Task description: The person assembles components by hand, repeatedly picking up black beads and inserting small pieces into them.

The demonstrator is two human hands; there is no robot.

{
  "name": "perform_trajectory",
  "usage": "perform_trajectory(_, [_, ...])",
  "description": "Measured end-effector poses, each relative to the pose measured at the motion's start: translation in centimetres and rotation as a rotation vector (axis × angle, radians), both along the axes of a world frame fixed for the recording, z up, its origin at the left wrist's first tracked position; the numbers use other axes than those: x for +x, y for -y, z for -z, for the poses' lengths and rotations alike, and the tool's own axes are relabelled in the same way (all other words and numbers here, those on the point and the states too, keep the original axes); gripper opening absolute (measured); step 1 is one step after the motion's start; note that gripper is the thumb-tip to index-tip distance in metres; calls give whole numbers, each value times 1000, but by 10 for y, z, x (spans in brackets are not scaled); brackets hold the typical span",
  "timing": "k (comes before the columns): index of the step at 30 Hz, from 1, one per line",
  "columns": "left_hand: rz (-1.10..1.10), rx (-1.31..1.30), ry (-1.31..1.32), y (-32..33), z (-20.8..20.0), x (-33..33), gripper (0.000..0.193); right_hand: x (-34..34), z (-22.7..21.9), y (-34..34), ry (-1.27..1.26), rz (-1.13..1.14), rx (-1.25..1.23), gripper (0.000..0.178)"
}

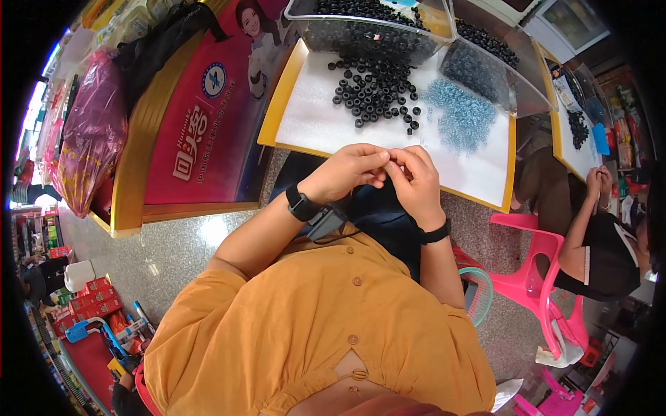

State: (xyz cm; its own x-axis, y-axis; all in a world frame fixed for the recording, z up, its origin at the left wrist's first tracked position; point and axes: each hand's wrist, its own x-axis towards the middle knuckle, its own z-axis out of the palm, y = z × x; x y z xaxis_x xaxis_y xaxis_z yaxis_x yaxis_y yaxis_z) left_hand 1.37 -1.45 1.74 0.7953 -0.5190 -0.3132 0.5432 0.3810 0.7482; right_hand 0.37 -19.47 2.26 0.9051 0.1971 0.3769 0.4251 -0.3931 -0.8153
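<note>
Just off the near edge of the white-topped table (305, 114), my left hand (349, 170) and my right hand (417, 186) meet. Both are closed, with thumbs and fingertips pinched together. Anything between the fingertips is too small or too hidden to make out. Beyond them lies a loose heap of small black ring-shaped pieces (374, 87). To its right, small clear bluish pieces (461, 114) are spread over the white surface. Each wrist wears a black band, and a grey device hangs by the left one.
A clear bin (368, 35) of black pieces and another clear bin (479, 69) of bluish pieces stand behind the heaps. A red panel (208, 104) with yellow edging rises at left. At right are a pink chair (531, 260), a green basket (477, 295) and a seated co-worker (603, 253).
</note>
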Motion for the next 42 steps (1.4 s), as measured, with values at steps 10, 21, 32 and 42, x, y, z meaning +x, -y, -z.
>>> perform_trajectory(10, [3, 256, 169, -20, 0, -4, 24, 22, 10, 39, -92, 353, -225, 17])
perform_trajectory(21, [-58, 290, 377, -15, 6, -9, 22, 8, -4, 19, -83, 67, 58, 13])
perform_trajectory(32, [35, 89, 274, -20, 2, -15, 22, 0, -6, 6, 17, -271, 131, 19])
perform_trajectory(42, [-42, -86, 48, -13, 7, -16, 22, -4, -10, 2, 183, -169, -128, 23])
